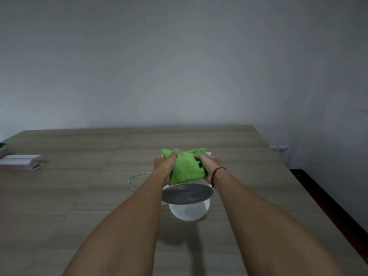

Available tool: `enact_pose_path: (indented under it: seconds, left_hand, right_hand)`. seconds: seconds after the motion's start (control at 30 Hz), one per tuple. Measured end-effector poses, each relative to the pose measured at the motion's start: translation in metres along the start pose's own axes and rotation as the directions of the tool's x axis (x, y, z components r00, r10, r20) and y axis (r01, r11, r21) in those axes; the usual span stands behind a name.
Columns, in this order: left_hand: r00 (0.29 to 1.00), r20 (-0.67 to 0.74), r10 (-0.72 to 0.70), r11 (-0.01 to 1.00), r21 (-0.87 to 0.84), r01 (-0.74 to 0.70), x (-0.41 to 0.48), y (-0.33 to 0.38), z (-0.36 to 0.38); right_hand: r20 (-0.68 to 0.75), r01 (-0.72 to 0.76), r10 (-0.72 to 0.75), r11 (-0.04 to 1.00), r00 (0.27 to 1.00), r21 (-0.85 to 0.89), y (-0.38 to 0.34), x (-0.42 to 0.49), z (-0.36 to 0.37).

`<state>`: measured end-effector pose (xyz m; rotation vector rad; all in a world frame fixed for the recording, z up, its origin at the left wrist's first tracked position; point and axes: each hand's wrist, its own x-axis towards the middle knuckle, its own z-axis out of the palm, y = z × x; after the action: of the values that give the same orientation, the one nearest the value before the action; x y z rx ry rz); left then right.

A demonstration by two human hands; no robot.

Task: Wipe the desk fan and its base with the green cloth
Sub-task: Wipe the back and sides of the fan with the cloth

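Observation:
A small white desk fan (188,193) stands on the wooden table (79,186), its grey grille tilted upward and its round white base (189,213) nearest me. Above the fan's far side I hold a bunched green cloth (186,168) in both hands. My left hand (165,164) grips the cloth's left edge, thumb on top. My right hand (208,164), with a red string at the wrist, grips the right side with curled fingers. The cloth hides the back of the fan.
A white cable (135,177) loops on the table left of the fan. White boxes or papers (20,162) lie at the far left edge. The table's right edge drops to a dark floor, and a wall socket (280,148) sits on the right wall.

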<state>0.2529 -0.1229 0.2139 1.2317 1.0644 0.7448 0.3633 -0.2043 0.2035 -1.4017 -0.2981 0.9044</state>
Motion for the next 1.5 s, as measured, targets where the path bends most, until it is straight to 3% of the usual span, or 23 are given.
enact_pose_path:
  seconds: [0.1,0.23,0.4,0.47,0.53,0.6,0.83,0.97,1.2,1.43,1.5]
  left_hand:
    - [0.998,0.014,0.065,0.989,0.135,-0.066,0.0,-0.004,-0.017]
    - [0.969,-0.013,0.246,0.915,0.332,-0.228,0.009,-0.021,-0.031]
    - [0.959,-0.099,0.266,0.764,0.629,-0.147,0.013,-0.043,-0.023]
    - [0.928,-0.063,0.367,0.691,0.687,-0.226,0.006,-0.053,-0.018]
    - [0.907,0.161,0.39,0.613,0.689,-0.386,0.007,-0.067,-0.012]
    - [0.906,0.271,0.325,0.599,0.682,-0.419,0.012,-0.076,-0.008]
    - [0.954,0.148,0.262,0.556,0.784,-0.274,0.022,-0.083,0.009]
    - [0.935,0.135,0.328,0.539,0.786,-0.303,0.029,-0.091,0.002]
    - [0.904,0.152,0.4,0.56,0.74,-0.372,0.039,-0.09,-0.014]
    - [0.904,0.266,0.333,0.607,0.673,-0.422,0.044,-0.073,-0.013]
    - [0.902,0.238,0.359,0.629,0.653,-0.422,0.042,-0.07,-0.014]
  right_hand:
    - [-0.083,0.129,-0.162,0.941,0.983,-0.312,0.009,-0.002,0.003]
    - [-0.138,0.25,-0.317,0.897,0.938,-0.365,0.024,0.005,0.011]
    - [-0.241,0.156,-0.362,0.785,0.9,-0.599,0.031,0.012,0.01]
    - [-0.285,0.069,-0.309,0.778,0.907,-0.625,0.038,0.014,0.004]
    - [-0.239,0.047,-0.279,0.736,0.93,-0.675,0.048,0.018,-0.002]
    - [-0.149,0.072,-0.248,0.703,0.957,-0.708,0.054,0.02,-0.006]
    - [-0.114,0.059,-0.156,0.804,0.981,-0.592,0.057,0.033,-0.004]
    - [-0.114,0.091,-0.184,0.826,0.976,-0.556,0.064,0.042,-0.001]
    - [-0.173,-0.015,-0.153,0.706,0.973,-0.708,0.088,0.053,0.01]
    - [-0.066,0.098,-0.244,0.601,0.967,-0.793,0.09,0.057,-0.005]
    - [-0.047,0.118,-0.245,0.616,0.968,-0.779,0.09,0.06,-0.004]
